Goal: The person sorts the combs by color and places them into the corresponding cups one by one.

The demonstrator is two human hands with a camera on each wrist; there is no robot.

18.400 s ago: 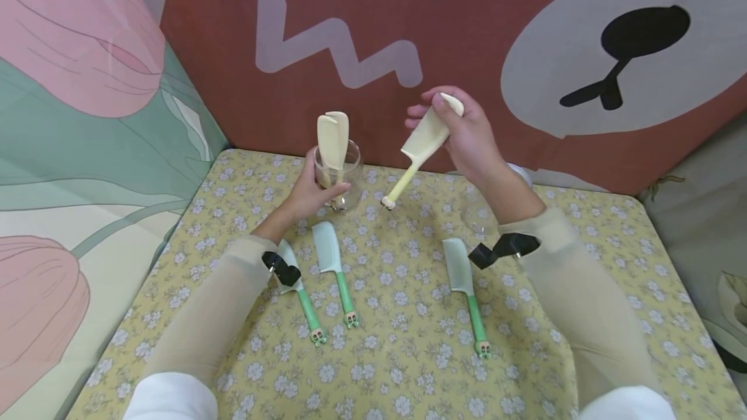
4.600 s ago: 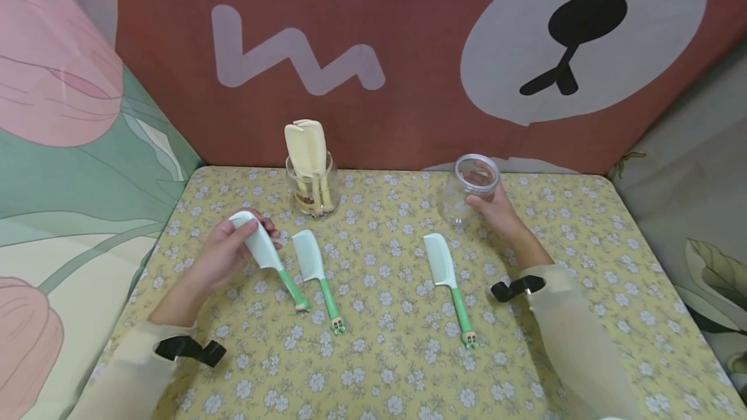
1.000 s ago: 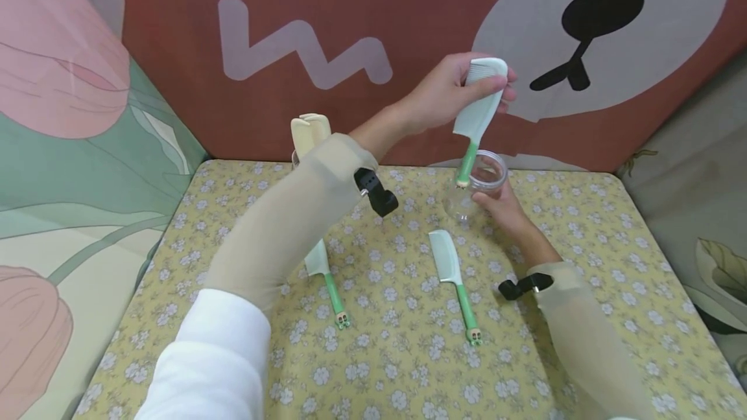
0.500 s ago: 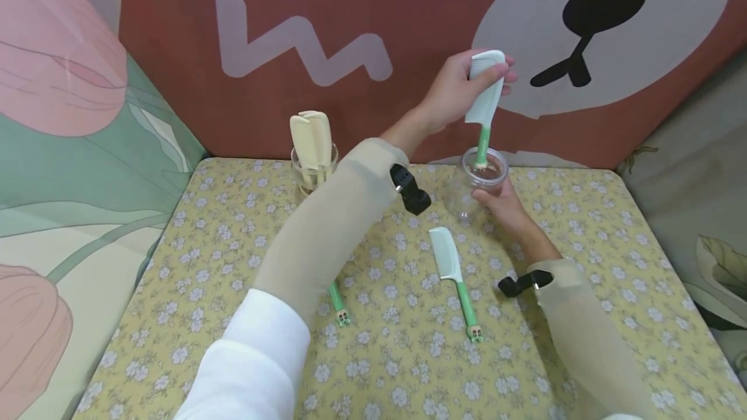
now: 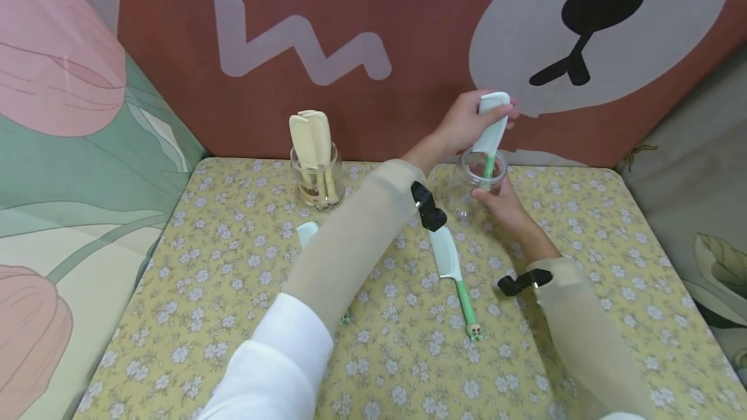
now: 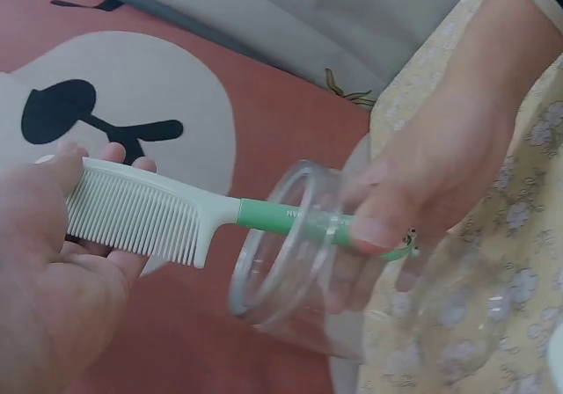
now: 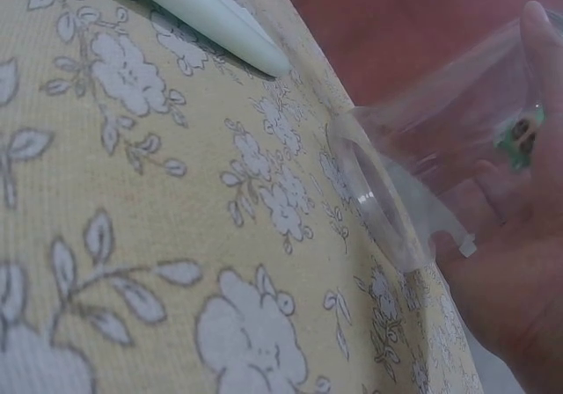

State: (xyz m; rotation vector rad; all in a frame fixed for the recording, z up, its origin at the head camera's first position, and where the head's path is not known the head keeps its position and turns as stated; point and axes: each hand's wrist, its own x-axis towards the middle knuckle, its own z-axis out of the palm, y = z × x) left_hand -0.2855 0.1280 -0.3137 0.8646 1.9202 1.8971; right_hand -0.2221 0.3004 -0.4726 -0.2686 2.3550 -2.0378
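My left hand (image 5: 461,125) pinches a pale mint comb (image 5: 493,131) by its toothed head, thumb across it. The comb's green handle points down through the mouth of a clear jar (image 6: 290,236). My right hand (image 5: 509,209) grips that jar by its side. In the right wrist view the handle's cartoon-face end (image 7: 523,137) shows through the wall of the jar (image 7: 422,156). A second mint comb (image 5: 446,255) lies on the table before the jar. Another mint comb (image 5: 306,233) is mostly hidden under my left forearm.
At the back left stands a clear jar (image 5: 300,186) holding several cream combs (image 5: 312,138), heads up. A yellow floral cloth (image 5: 233,264) covers the table. Behind it rises a brown printed backdrop (image 5: 420,18). My left forearm (image 5: 356,238) crosses over the table's middle.
My left hand first moved the comb over the jar's mouth, then lowered it, so its handle now reaches inside. My right hand keeps its hold on the jar.
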